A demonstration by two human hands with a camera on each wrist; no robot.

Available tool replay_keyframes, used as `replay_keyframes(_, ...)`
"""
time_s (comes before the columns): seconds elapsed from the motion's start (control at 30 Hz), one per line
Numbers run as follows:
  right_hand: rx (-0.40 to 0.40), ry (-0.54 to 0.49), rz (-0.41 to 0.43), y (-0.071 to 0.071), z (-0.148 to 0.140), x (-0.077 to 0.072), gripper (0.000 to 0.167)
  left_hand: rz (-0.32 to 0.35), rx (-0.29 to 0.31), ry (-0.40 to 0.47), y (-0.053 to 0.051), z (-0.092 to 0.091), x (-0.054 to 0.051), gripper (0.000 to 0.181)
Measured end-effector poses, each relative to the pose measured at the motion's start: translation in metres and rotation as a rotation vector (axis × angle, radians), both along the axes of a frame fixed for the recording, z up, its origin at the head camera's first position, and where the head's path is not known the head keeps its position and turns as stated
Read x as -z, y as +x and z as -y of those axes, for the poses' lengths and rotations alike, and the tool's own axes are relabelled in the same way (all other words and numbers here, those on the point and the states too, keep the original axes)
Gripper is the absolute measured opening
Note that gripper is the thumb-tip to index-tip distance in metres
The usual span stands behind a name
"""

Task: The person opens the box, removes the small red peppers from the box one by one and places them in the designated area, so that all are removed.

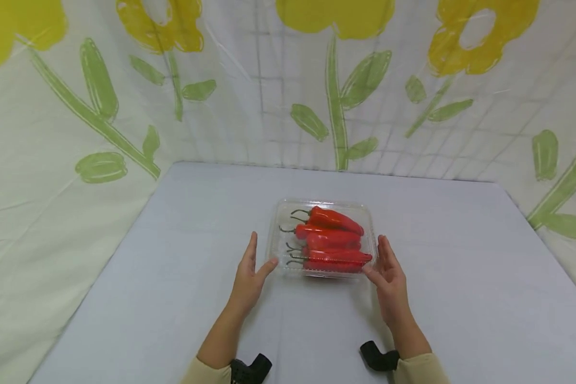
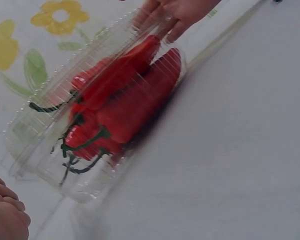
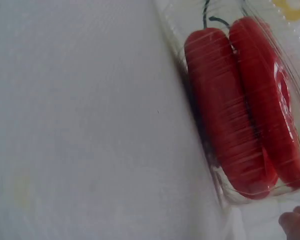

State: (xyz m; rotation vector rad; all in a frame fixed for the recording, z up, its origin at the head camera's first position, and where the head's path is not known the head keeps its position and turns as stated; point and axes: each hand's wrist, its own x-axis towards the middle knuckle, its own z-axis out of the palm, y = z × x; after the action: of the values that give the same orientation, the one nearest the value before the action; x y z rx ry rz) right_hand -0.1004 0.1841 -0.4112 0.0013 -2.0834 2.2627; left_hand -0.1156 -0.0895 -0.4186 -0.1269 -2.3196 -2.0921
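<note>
A clear plastic box (image 1: 280, 213) with its lid down holds several red peppers (image 1: 331, 240), green stems toward the left. My left hand (image 1: 249, 274) is at the box's left side, fingers straight and thumb near the front left corner; a gap shows in the left wrist view between hand (image 2: 7, 212) and box (image 2: 85, 187). My right hand (image 1: 390, 282) is at the right side, fingers straight and thumb at the front right corner; whether it touches is unclear. In the right wrist view, a fingertip (image 3: 296, 222) shows below the box's end (image 3: 235, 197).
A white-covered table (image 1: 197, 213) lies under the box. Behind it hangs a pale curtain (image 1: 230, 106) with yellow flowers and green leaves. Black wrist devices (image 1: 254, 369) sit at both sleeves.
</note>
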Motion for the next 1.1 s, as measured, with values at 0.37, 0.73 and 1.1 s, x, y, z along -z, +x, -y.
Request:
replay_keyframes(0.37,-0.101,-0.03,-0.188,-0.004,-0.002,0.023,0.087,-0.108,0.103,0.0,0.003,-0.013,0.015,0.076)
replay_keyframes(0.73,-0.117,-0.058,-0.158,-0.007,-0.001,0.026,0.087,-0.117,0.119,-0.007,0.003,-0.012,0.019,0.078)
replay_keyframes(1.1,-0.186,-0.106,-0.205,-0.004,-0.004,0.033,0.087,-0.121,0.14,-0.047,0.005,-0.011,0.02,0.078)
